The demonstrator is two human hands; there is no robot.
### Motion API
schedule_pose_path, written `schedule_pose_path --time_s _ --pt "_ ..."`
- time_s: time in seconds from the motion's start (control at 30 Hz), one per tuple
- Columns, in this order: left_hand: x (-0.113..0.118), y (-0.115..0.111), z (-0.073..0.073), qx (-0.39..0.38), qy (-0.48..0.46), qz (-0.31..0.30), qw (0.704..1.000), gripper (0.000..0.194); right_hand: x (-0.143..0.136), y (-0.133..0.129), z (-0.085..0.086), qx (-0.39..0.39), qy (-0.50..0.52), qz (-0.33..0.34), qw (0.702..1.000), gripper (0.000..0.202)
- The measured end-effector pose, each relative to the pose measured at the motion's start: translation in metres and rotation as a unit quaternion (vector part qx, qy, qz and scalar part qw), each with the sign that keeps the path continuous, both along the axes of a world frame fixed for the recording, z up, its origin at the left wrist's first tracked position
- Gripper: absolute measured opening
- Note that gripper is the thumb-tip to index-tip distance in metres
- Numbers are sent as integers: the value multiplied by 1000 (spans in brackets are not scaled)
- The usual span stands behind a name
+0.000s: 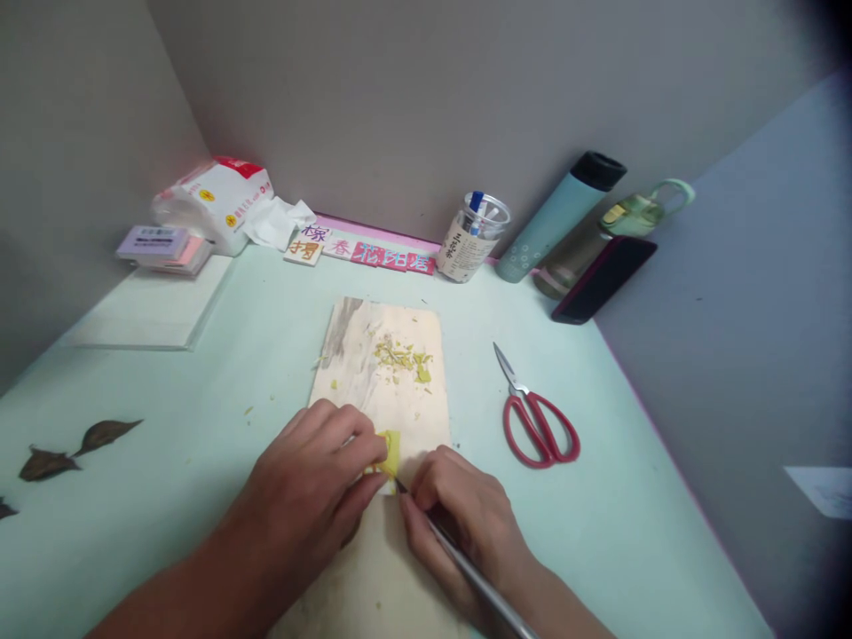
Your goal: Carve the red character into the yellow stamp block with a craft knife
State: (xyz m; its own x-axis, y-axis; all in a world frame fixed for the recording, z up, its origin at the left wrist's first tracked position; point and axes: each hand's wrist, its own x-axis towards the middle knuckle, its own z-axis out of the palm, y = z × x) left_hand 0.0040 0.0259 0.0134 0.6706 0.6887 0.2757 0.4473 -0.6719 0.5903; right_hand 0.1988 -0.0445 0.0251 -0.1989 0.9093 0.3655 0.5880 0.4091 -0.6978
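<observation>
My left hand [319,470] has its thumb and fingers closed on a small yellow square piece [394,446], pinning it to a pale wooden board [426,417]. My fingers hide much of it. Held like a pen, a slim craft knife [476,572] with a silvery handle is in my right hand [466,506]. Its dark, narrow tip meets the lower right side of the yellow piece. Farther up the board lie yellow shavings [403,357] in a loose heap, with a few crumbs scattered around.
Red-handled scissors [540,430] lie to the right. Along the back stand a tissue pack [219,200], small lettered tiles [392,257], a pen cup [466,244], a blue bottle [559,217], a green-lidded bottle [579,248] and a phone [603,280]. Stacked blocks [163,248] and dried leaves [110,433] are left.
</observation>
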Motion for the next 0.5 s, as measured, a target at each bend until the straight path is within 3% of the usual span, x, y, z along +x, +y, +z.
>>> schedule_pose_path --time_s 0.23,0.5 --pt "6 1 -8 79 17 4 997 32 -1 1 1 11 -4 -6 1000 29" --pt "4 3 -8 95 26 -27 995 30 1 0 -5 13 -7 0 1000 26"
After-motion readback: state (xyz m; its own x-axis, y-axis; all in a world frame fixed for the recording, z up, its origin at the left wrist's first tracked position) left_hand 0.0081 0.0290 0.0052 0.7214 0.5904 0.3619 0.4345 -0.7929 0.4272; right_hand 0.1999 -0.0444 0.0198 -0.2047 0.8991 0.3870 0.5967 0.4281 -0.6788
